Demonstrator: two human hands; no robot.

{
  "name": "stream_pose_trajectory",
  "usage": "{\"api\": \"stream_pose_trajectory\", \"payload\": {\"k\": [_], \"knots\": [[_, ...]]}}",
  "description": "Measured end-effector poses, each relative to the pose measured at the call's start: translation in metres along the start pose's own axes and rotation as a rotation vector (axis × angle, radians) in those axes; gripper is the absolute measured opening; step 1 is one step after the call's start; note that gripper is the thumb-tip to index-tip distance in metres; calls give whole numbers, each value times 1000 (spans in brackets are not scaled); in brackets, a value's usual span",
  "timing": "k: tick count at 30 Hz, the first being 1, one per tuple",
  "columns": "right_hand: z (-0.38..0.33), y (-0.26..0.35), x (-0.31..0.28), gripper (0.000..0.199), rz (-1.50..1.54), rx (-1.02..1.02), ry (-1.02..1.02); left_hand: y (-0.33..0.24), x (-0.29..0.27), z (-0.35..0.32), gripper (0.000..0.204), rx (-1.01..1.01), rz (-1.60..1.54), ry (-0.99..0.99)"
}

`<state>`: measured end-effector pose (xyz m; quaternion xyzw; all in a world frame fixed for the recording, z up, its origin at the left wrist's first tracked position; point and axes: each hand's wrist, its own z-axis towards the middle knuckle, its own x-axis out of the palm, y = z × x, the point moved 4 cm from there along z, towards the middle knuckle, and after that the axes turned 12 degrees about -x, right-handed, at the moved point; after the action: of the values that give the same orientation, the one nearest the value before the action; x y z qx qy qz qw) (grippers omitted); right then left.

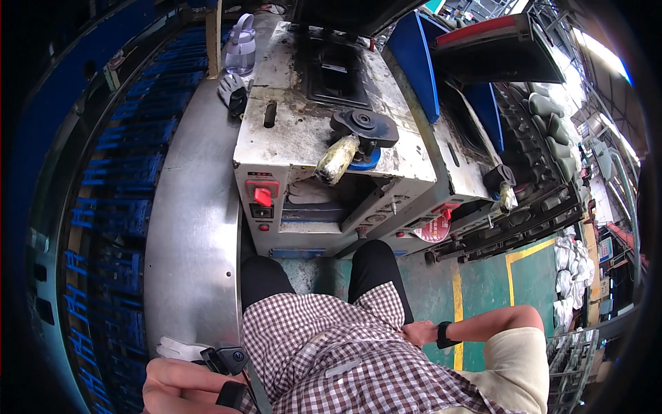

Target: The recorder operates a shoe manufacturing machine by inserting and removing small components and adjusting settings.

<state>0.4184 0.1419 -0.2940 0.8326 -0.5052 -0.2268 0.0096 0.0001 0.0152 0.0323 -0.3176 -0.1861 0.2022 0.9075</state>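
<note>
My left hand (181,388) is at the lower left, close to the camera, with its fingers curled in. Whatever lies inside those fingers is hidden. Beside it are a small black device with a lens (229,359) and a black strap (232,395). A white glove (181,350) lies on the metal bench just beyond this hand. My right hand (419,334) rests against my hip at the edge of a checked apron (324,345), fingers bent and partly out of sight; nothing shows in it. A black band (447,334) circles that wrist.
Ahead stands a worn white machine (276,145) with a raised dark lid, a tape-wrapped handle (338,160) and a red switch (262,196). A similar machine (462,138) is to its right. On the metal bench (189,228) are a grey glove (233,92) and a bottle (241,50).
</note>
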Motion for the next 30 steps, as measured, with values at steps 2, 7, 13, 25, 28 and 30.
{"api": "stream_pose_trajectory", "payload": {"k": [2, 7, 13, 25, 28, 30], "knots": [[1, -2, 2, 73, -15, 3, -11, 0, 0, 1, 17, 7, -2, -1], [2, -3, 2, 73, -8, 8, -22, 0, 2, 0, 17, 29, 15, -35], [-2, 2, -3, 56, 28, 42, 61, 0, 0, 0, 18, 11, -18, 8], [-2, 2, -3, 57, 14, 22, 34, 0, -1, 0, 17, 25, -2, 11], [-3, 4, -4, 56, 11, 9, 27, 0, -2, 0, 17, 35, 6, 12], [-5, 7, -7, 56, -3, 1, 22, 0, -4, 0, 18, -16, -31, 77]]}}
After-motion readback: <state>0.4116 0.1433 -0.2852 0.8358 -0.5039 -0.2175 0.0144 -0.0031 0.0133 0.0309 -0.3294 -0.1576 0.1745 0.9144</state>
